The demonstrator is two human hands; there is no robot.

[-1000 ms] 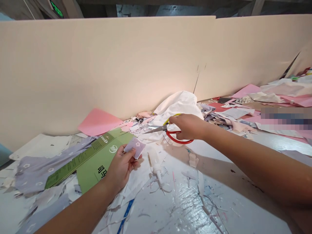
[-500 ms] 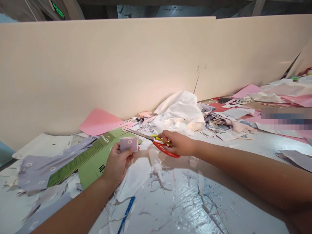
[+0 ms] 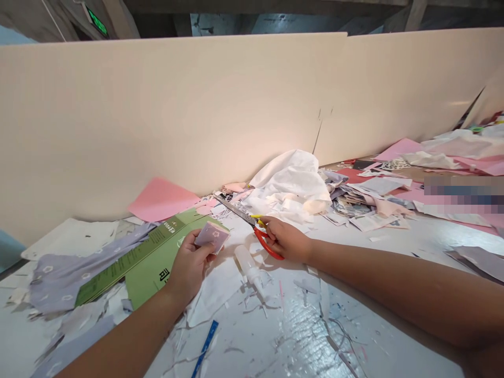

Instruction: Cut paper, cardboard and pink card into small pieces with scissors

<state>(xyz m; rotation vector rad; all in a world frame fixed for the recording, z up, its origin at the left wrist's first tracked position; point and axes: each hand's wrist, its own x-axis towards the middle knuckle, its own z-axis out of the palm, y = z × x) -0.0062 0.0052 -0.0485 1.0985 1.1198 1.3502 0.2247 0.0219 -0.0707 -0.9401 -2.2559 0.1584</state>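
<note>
Between the thumb and fingers of my left hand (image 3: 193,260) is a small lilac fabric-covered piece (image 3: 212,236) with white flower outlines and pale layered edges. My right hand (image 3: 285,239) grips scissors (image 3: 262,239) with red handles; a yellow part shows by the pivot. The blades point up and left, past the lilac piece and apart from it. Below the scissors a translucent squeeze bottle (image 3: 249,268) with a nozzle lies on its side. Under my left hand are a green printed folder (image 3: 147,278) and a white sheet (image 3: 214,296).
Lilac flowered cloth (image 3: 59,275) and a pink sheet (image 3: 163,199) lie at left. White crumpled cloth (image 3: 293,176) is heaped against the beige partition (image 3: 220,110). Cut scraps (image 3: 362,202) pile up behind my right arm. A blue strip (image 3: 205,346) lies near the front.
The lilac piece has turned and tilted in my left hand, showing its edge. My right hand has shifted slightly left and down, and the scissors' blades now point more steeply upward.
</note>
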